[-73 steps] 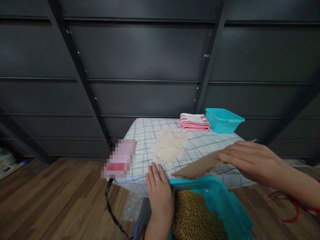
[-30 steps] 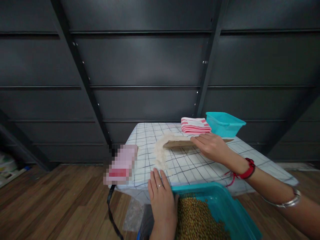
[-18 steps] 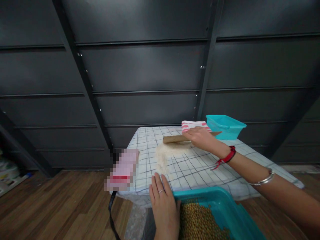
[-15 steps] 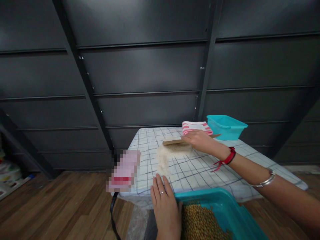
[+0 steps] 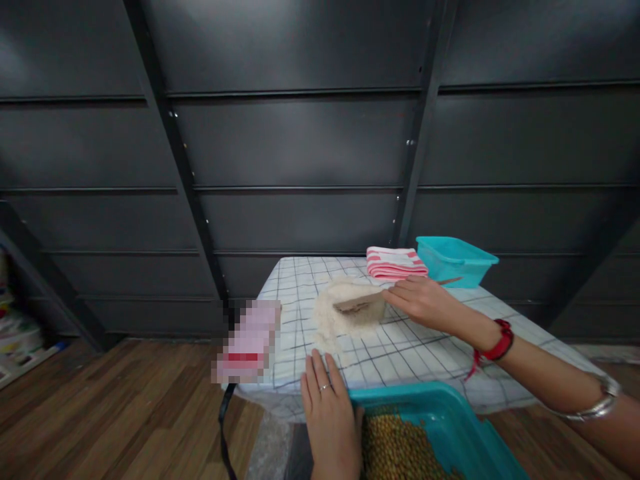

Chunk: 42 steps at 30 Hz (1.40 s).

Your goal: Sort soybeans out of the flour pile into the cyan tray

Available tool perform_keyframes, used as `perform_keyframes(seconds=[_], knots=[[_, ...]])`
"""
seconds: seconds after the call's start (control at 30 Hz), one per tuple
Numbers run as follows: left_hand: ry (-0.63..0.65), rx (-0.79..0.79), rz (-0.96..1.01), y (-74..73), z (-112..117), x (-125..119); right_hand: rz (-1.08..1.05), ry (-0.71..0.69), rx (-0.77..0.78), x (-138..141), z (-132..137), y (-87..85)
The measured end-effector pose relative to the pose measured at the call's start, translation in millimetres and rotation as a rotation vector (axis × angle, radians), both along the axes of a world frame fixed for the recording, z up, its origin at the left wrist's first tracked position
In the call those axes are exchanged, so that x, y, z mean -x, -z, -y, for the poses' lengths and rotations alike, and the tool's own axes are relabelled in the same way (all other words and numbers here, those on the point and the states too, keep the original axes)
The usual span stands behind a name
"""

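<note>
My right hand (image 5: 420, 300) is closed round a long, flat wooden brush (image 5: 359, 303). Its working end rests in a heap of pale, powdery grain (image 5: 335, 300) on the checked cloth. The thin tip of its handle sticks out behind my fingers. My left hand (image 5: 329, 400), with a ring on one finger, lies flat with its fingers stretched out on the near edge of the cloth. It lies against the left rim of a teal tray (image 5: 450, 407), which holds small yellow-brown beans (image 5: 400, 450). My left thumb is mostly hidden.
The table is covered with a white checked cloth (image 5: 295, 280). At the back lie a folded pink-and-white striped towel (image 5: 395, 263) and a turquoise basin (image 5: 453, 257). A blurred pink object (image 5: 253, 337) with a black strap sits at the left edge. A dark panelled wall (image 5: 300, 220) stands behind.
My right hand has moved right and slightly towards me with the brush. The brush end has shifted right and down through the heap and is tilted. My left hand stays in place.
</note>
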State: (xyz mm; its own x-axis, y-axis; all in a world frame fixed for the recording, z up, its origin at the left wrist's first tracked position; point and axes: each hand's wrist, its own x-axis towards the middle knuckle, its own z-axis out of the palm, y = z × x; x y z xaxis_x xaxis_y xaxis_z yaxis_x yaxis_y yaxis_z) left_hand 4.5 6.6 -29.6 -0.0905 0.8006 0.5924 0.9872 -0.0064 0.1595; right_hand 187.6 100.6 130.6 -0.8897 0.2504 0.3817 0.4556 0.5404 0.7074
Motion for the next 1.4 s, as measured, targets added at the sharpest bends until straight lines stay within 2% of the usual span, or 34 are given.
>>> perform_keyframes(seconds=[0.1, 0.3, 0.43, 0.57, 0.77, 0.97, 1.07, 1.27, 1.4], knots=[[0.001, -0.003, -0.012, 0.1, -0.2, 0.8, -0.082, 0.015, -0.017, 8.3, -13.0, 2.4], [0.000, -0.004, -0.040, -4.2, 1.6, 1.5, -0.162, 0.026, 0.042, 12.5, -15.8, -12.1], [-0.003, -0.002, -0.039, -4.2, 2.1, 1.5, -0.107, 0.008, 0.109, 26.1, -12.1, -3.7], [0.005, 0.002, -0.045, -1.7, 1.5, 2.2, -0.105, 0.119, 0.128, 35.4, -18.7, 0.1], [-0.006, -0.001, -0.066, -4.3, 1.1, 2.7, -0.143, 0.222, 0.144, 26.1, -36.1, -14.5], [-0.016, 0.010, -0.052, -4.8, 0.9, 2.3, -0.111, 0.262, 0.202, 30.6, -49.1, -3.2], [-0.008, 0.009, -0.043, -0.9, -0.4, 2.6, -0.070, 0.244, 0.229, 29.2, -42.6, -2.9], [-0.015, 0.010, -0.024, 0.1, -0.8, 1.9, -0.090, 0.204, 0.162, 1.5, -20.8, -24.0], [-0.015, 0.017, -0.027, -0.9, 0.1, 1.7, -0.089, 0.231, 0.188, -4.5, -20.7, -19.0]])
